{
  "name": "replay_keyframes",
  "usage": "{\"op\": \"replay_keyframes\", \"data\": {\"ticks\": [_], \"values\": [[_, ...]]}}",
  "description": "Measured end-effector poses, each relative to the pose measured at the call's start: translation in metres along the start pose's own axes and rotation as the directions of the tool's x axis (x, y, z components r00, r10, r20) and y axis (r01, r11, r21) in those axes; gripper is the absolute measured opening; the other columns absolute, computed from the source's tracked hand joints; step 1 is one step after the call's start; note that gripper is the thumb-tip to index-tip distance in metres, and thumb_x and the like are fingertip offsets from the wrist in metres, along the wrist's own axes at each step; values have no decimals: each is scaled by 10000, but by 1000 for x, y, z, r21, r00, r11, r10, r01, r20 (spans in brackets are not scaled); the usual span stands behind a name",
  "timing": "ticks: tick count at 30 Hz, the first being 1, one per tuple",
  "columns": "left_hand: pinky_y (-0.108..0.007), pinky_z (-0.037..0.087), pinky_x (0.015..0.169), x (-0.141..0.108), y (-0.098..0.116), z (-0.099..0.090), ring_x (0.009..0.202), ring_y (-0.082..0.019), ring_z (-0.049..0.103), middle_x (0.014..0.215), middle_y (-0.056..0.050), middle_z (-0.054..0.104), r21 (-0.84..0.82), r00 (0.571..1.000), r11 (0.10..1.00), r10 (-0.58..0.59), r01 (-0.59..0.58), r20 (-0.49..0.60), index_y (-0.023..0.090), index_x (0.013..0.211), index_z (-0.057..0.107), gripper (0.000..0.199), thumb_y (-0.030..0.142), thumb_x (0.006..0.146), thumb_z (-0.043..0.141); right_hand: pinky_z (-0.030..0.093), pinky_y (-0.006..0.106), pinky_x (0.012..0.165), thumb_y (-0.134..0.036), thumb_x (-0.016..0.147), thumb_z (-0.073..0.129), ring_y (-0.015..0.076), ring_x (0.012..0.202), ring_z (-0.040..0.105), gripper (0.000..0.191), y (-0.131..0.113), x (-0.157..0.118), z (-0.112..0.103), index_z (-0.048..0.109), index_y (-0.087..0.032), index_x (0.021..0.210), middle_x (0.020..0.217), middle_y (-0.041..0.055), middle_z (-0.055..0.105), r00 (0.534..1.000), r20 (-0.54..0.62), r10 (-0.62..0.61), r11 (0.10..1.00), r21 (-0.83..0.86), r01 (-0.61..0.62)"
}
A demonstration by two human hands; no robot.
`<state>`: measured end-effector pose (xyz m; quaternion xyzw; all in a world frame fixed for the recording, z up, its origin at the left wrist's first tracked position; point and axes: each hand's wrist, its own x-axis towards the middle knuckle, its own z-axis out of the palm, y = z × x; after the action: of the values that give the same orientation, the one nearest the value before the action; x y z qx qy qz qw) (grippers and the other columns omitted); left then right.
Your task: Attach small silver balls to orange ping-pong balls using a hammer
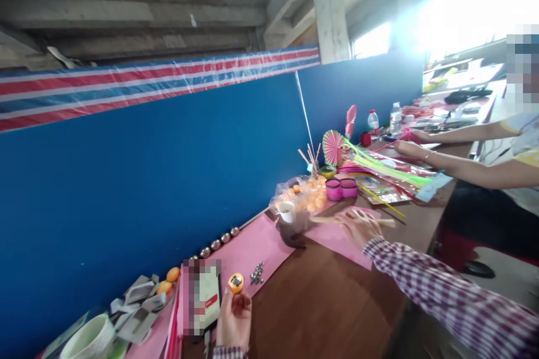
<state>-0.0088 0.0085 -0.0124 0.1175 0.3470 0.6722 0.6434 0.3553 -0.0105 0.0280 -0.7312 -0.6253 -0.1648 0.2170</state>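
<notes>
My left hand (234,317) is closed around the base of a small orange ball (236,282), held upright over the table edge of the pink paper. Something shiny and dark shows in the ball's top; I cannot make out what. Further right, my right hand (360,227) lies over the wooden handle of a hammer (385,223), fingers around it. The hammer's dark head (289,233) is blurred and rests near a white cup (287,211). A little heap of small silvery metal pieces (257,273) lies on the pink paper (269,241) between my hands.
A phone (208,297) stands left of my left hand. Shiny metal balls (215,244) line the blue partition (168,179). A bag of orange balls (311,193), pink tape rolls (341,189) and grey pieces (138,308) lie around. At right, another person's arms (458,162) work.
</notes>
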Motion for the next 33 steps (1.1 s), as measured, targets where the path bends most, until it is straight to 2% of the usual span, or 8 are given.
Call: {"op": "replay_keyframes", "data": {"ticks": [5,10,12,15,19,24,28,33], "values": [[-186,492,476,0,1,0,480,-72,551,571,0,563,-28,1000,1000,-16,15,-11,117,745,535,67,150,773,485,327,329,677,-282,775,444,217,816,503,268,7,0,16,580,-309,1005,876,48,586,993,115,35,999,-32,-32],[-173,479,460,-8,2,7,449,-60,529,519,17,528,-65,1000,998,-21,20,-21,115,721,530,97,176,780,482,341,368,666,-332,791,396,263,875,480,282,15,0,28,591,-300,992,934,75,589,982,185,48,999,-30,-43],[-176,476,458,-10,3,8,449,-62,528,510,19,522,-78,999,997,-18,16,-31,116,713,527,98,193,769,503,347,388,678,-340,774,419,278,880,477,310,17,2,27,581,-267,1027,958,101,588,984,178,24,999,-25,-20],[-181,473,458,-9,2,7,451,-63,524,517,17,525,-94,999,995,-20,17,-34,121,719,529,98,210,759,520,350,419,736,-327,734,463,298,918,465,409,8,3,19,523,-198,1117,1047,129,554,996,84,-31,999,-11,32],[-181,471,463,-8,1,7,466,-59,523,574,-5,550,-97,1000,995,-26,25,-16,115,749,541,139,253,760,520,350,397,814,-317,755,440,248,969,455,402,-37,2,3,470,-245,1150,1109,87,525,980,-2,-199,970,140,197],[-163,461,465,-10,0,9,481,-46,515,648,-10,569,-60,999,998,39,-37,28,130,800,561,165,258,703,594,366,337,821,-285,783,441,196,921,480,275,-128,-4,0,546,-236,1033,997,51,570,892,-12,-451,825,376,422],[-159,457,466,-11,-1,9,495,-47,519,724,-42,602,6,994,995,100,-100,46,128,830,574,222,234,650,646,357,304,828,-230,798,426,175,877,504,258,-182,-1,21,545,-213,1027,949,51,589,851,119,-512,795,441,417],[-165,453,464,-9,-3,9,485,-49,514,718,-62,613,72,992,990,119,-122,38,105,811,583,275,283,619,667,369,274,766,-259,799,432,175,838,522,228,-206,7,51,582,-204,962,890,68,602,861,219,-459,844,409,346]]}}
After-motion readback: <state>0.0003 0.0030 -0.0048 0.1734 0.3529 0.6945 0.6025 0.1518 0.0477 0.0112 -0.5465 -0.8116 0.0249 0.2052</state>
